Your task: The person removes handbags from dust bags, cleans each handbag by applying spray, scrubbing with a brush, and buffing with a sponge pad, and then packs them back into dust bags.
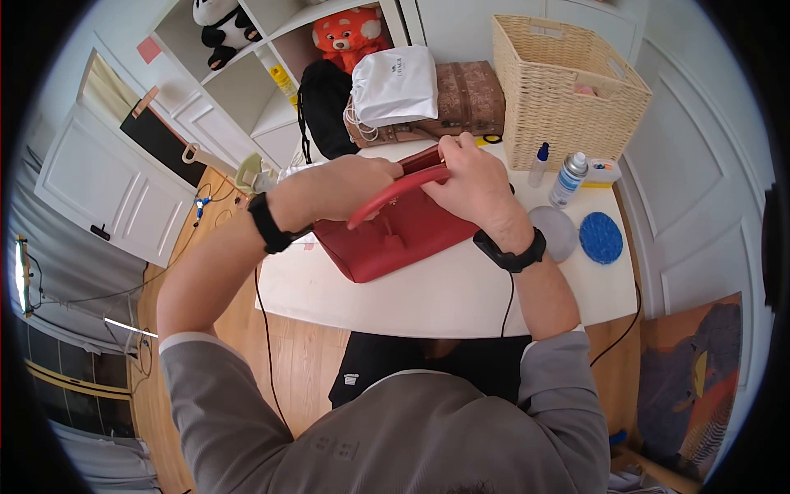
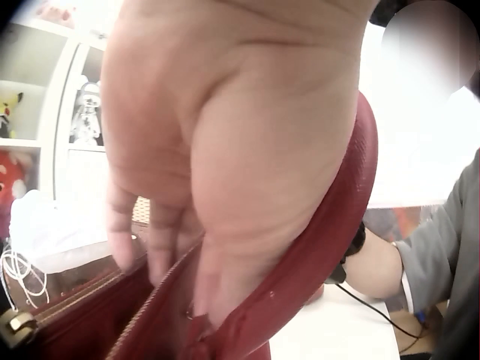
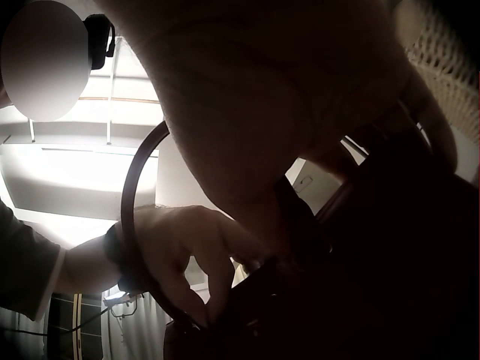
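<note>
The white table [image 1: 411,309] bears a wicker basket [image 1: 568,119] at its back right and, near its middle, an unzipped red handbag [image 1: 436,235]. Both of the person's 2 hands grip the bag's rim: the left hand [image 1: 350,185] pinches the near edge, the right hand [image 1: 477,185] holds it further right. A spray can [image 1: 568,181] stands in front of the basket.

On my feed I am seeing a pale wooden floor [image 1: 304,354] spreading around a white table [image 1: 395,309]. To the left, a white panelled door [image 1: 107,198] is standing near a grey curtain [image 1: 66,255], where a strip lamp [image 1: 21,276] is glowing. White cubby shelving [image 1: 234,99] is rising ahead, and white panelling [image 1: 691,148] is running along the right.
</note>
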{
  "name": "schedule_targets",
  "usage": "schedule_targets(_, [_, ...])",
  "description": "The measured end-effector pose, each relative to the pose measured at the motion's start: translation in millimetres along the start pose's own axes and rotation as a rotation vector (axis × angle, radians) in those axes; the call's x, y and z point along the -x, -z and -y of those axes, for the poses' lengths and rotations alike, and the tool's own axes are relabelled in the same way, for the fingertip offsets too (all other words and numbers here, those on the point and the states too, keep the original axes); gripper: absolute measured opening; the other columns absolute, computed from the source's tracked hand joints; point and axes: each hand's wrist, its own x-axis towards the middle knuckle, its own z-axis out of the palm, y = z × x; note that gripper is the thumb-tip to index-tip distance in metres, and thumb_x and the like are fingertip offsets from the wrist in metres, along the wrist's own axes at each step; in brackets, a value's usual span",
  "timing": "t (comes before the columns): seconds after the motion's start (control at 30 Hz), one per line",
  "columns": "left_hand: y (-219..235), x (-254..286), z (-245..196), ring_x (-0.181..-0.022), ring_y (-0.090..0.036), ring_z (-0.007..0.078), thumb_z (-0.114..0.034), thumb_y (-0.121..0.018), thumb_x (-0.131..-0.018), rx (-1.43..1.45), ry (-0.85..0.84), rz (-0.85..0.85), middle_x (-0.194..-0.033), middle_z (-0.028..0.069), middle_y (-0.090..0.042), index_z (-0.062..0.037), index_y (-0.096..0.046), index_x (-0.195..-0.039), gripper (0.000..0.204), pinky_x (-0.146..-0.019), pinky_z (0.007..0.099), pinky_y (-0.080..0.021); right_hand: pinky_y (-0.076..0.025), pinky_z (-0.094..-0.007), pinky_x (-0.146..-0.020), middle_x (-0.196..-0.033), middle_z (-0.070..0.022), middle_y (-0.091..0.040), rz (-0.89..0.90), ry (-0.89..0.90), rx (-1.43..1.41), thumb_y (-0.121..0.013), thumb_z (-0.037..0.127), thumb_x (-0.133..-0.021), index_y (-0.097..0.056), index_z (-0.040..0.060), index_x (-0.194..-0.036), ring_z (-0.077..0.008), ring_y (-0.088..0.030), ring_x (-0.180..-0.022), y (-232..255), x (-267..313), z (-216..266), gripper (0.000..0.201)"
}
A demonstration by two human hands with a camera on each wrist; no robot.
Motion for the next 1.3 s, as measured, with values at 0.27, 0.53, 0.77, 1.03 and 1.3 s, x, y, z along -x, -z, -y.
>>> schedule_targets(0.27, [-11,39,33,-0.079,-0.071,0.0233,-0.004,-0.075,-0.082,0.308,0.125,-0.264,-0.093,0.0076,-0.074,-0.0004,-0.062,-0.079,0.014,-0.073,0.0337,-0.057,-0.06,-0.0464,-0.081,-0.109,-0.0168,-0.062,0.062,-0.084,0.053,-0.081,0.044,-0.087,-0.063,0.0064,-0.112,-0.037,-0.072,-0.092,4,-3,9,0.049])
schedule_targets(0.53, [-21,45,51,-0.088,-0.071,0.0117,-0.007,-0.069,-0.098,1.364,0.14,-0.211,-0.101,0.0055,-0.076,-0.0048,-0.059,-0.106,0.013,-0.082,0.0278,-0.057,-0.06,-0.0452,-0.079,-0.105,-0.0178,-0.063,0.017,-0.04,0.057,-0.08,0.042,-0.088,-0.066,0.0023,-0.111,-0.0355,-0.073,-0.089,3,-1,9,0.048])
schedule_targets(0.77, [-21,41,51,-0.097,-0.069,0.0108,-0.004,-0.061,-0.1,1.721,0.157,-0.341,-0.113,0.0062,-0.075,-0.0005,-0.066,-0.123,0.024,-0.091,0.0289,-0.057,-0.06,-0.0456,-0.078,-0.104,-0.0178,-0.063,0.021,-0.032,0.041,-0.08,0.041,-0.088,-0.066,0.0033,-0.111,-0.0362,-0.072,-0.089,4,-2,10,0.046])
schedule_targets(1.03, [-28,14,81,-0.098,-0.07,0.0096,-0.004,-0.07,-0.097,1.3,0.289,-0.499,-0.113,0.006,-0.077,0.0059,-0.066,-0.138,0.042,-0.089,0.0278,-0.057,-0.06,-0.0455,-0.079,-0.104,-0.0176,-0.063,0.048,-0.048,0.061,-0.08,0.041,-0.089,-0.066,0.0041,-0.113,-0.0357,-0.072,-0.091,6,-3,13,0.046])
schedule_targets(1.3, [-20,-6,87,-0.101,-0.072,0.0213,-0.008,-0.06,-0.103,0.579,-0.012,0.048,-0.114,0.0134,-0.076,0.002,-0.059,-0.144,0.042,-0.093,0.0358,-0.057,-0.06,-0.0447,-0.08,-0.106,-0.0176,-0.062,0.037,-0.032,0.058,-0.08,0.042,-0.089,-0.066,0.0021,-0.116,-0.0353,-0.072,-0.092,4,-1,10,0.051])
